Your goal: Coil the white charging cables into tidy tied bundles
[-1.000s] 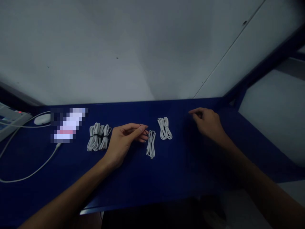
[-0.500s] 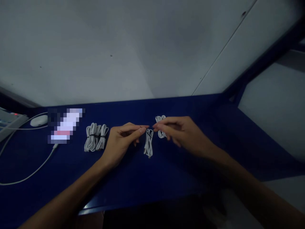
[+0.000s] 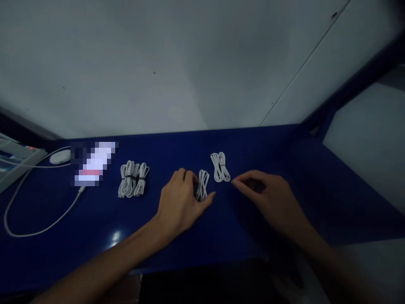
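A coiled white cable (image 3: 203,184) lies at the middle of the blue table, no band visible across its shown part. Over its left side is my left hand (image 3: 180,200), fingers curled beside the coil and thumb stretched apart below its lower end. I cannot see whether the fingertips touch it. My right hand (image 3: 268,194) hovers to the right with thumb and forefinger pinched together; anything between those tips is too small to make out. Just beyond those tips lies another coiled white cable (image 3: 220,167), a dark band around its middle.
Several banded white cable coils (image 3: 133,179) sit together left of my left hand. Farther left are a blurred-out phone (image 3: 95,164) with a charging cable (image 3: 68,211), a white rounded object (image 3: 60,157) and a power strip (image 3: 23,156). A pale wall panel (image 3: 177,84) rises behind.
My hands have moved apart from their meeting point above the middle coil. The left has come down beside that coil and spread its thumb; the right has drawn back right, still pinched.
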Tool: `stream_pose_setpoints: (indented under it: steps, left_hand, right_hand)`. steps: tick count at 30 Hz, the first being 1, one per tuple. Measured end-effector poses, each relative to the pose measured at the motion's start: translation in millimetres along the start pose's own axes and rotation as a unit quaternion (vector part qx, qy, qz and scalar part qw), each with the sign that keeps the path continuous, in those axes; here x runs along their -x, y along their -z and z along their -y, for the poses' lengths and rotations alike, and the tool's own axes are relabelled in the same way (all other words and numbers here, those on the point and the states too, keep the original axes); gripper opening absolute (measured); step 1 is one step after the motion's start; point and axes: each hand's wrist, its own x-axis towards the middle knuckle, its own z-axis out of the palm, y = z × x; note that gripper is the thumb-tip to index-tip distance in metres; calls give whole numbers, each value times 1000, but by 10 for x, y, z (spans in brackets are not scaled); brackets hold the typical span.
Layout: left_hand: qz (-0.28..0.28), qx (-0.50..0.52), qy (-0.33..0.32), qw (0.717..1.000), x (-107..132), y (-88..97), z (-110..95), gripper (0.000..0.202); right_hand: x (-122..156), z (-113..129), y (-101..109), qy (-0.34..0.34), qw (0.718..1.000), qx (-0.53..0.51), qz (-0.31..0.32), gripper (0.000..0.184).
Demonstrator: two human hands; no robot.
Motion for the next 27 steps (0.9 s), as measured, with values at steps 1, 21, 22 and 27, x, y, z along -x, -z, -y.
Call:
stream_pose_setpoints:
  steps: [1,21,22,27]
  left_hand:
    - [10,-16,-1,1000,13,-16,-18,38]
    - [252,370,35,894,-117,423,132,25]
    - [256,395,53,881,-139,441,139,27]
    - [196,459,125,857,-221,433,177,29]
  right_hand:
    - [67,-44,-52,4,1000,11,3,14]
    - [-332,396,-407,438,847,297,47,22]
    - [-365,408,-433,433,850,296,50,14]
    - [-395,442,-517,354,895,254,93,6]
